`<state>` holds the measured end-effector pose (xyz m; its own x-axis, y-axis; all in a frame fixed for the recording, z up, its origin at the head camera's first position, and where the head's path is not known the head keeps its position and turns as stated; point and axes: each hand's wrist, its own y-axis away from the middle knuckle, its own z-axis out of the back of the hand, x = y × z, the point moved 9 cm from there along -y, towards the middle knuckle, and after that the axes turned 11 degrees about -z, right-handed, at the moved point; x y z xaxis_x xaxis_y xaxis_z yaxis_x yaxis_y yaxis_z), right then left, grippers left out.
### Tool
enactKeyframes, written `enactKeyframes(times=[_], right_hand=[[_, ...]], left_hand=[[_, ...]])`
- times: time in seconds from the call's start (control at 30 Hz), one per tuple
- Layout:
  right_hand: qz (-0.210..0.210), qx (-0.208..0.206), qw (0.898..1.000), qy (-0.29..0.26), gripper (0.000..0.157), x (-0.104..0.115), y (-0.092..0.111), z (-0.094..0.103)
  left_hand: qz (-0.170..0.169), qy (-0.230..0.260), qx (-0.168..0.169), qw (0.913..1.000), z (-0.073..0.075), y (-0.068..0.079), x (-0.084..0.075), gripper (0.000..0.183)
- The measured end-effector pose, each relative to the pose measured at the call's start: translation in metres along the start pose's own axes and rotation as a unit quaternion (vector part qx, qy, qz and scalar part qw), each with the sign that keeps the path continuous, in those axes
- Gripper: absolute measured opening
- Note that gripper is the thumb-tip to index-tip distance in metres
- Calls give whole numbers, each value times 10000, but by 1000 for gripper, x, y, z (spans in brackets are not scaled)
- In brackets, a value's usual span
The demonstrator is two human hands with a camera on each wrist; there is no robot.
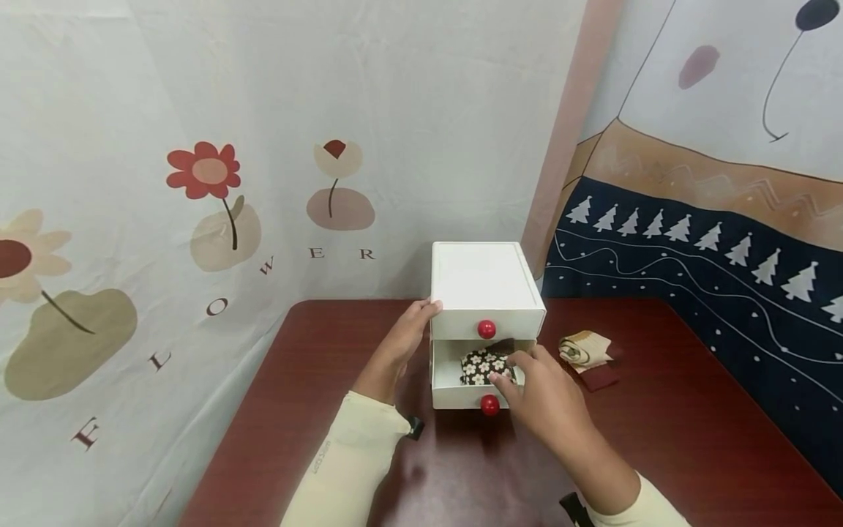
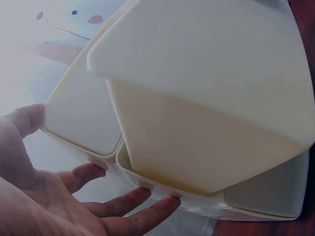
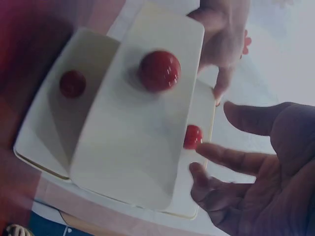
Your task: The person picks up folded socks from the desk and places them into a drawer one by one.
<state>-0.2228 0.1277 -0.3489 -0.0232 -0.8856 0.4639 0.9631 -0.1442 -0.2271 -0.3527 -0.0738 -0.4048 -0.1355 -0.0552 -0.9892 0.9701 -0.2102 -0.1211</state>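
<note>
A white drawer box [image 1: 486, 274] with red knobs stands on the table, its middle drawer [image 3: 133, 128] pulled out. Inside that drawer lies a folded black cloth with white flowers [image 1: 479, 366]. My left hand [image 1: 405, 340] rests against the box's left side; the left wrist view shows its thumb at the front corner and its fingertips on the side wall. Above the drawer's right part, my right hand [image 1: 543, 391] reaches in, thumb and forefinger apart over the cloth. The right wrist view shows these fingers spread. The cloth is hidden in both wrist views.
Right of the box, a rolled beige patterned cloth [image 1: 582, 349] lies beside a dark red piece [image 1: 599, 377] on the reddish-brown table [image 1: 316, 359]. Behind the table hangs a printed wall cloth [image 1: 421, 132] with flowers and letters.
</note>
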Motion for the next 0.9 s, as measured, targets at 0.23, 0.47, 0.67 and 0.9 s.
enactKeyframes(times=[0.23, 0.47, 0.67, 0.9], right_hand=[[-177, -180, 9995, -176, 24, -2, 14, -12], [-519, 78, 9986, -106, 31, -14, 22, -36], [-689, 388, 9969, 15, 34, -20, 25, -55], [-662, 157, 9977, -32, 40, -18, 26, -55]], left_hand=[[-19, 71, -2, 10000, 0, 1, 0, 73], [30, 22, -3, 10000, 0, 0, 1, 73], [7, -37, -6, 10000, 1, 1, 1, 74], [46, -70, 17, 10000, 1, 1, 1, 74]])
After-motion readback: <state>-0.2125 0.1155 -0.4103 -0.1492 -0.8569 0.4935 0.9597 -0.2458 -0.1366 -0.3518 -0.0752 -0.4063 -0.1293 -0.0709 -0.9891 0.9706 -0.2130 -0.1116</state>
